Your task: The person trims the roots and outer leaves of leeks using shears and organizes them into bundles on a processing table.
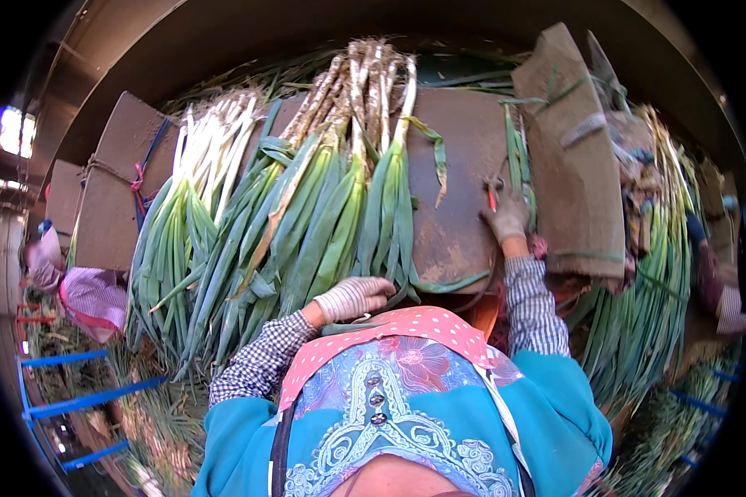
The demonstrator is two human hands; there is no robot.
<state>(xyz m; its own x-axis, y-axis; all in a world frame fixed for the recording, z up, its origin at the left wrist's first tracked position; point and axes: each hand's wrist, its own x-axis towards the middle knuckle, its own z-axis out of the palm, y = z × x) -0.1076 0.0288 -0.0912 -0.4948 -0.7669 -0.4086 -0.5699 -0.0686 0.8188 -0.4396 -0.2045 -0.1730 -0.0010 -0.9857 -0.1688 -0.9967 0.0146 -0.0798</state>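
Note:
Large green onions [323, 223] lie on a brown board [457, 136] before me, soil-streaked white stalks and roots pointing away. My left hand [353, 298], in a pale striped glove, is at their leaf ends near my apron; its fingertips are partly curled and I cannot tell whether they hold a leaf. At the board's right side my right hand [508, 214], in a dirty glove, is around a small hand tool with a red part [492, 197]; most of the tool is hidden. A thin hose [482, 297] runs below that hand. To the left lies a cleaner, whiter bunch of green onions [202, 180].
Upright brown panels stand at the left [115, 174] and right [575, 174], the right one with green ties. Beyond it hang more green onions [649, 286]. A person's sleeve [709, 273] shows far right; another person [93, 298] is at left. Blue metal rails [93, 397] stand lower left.

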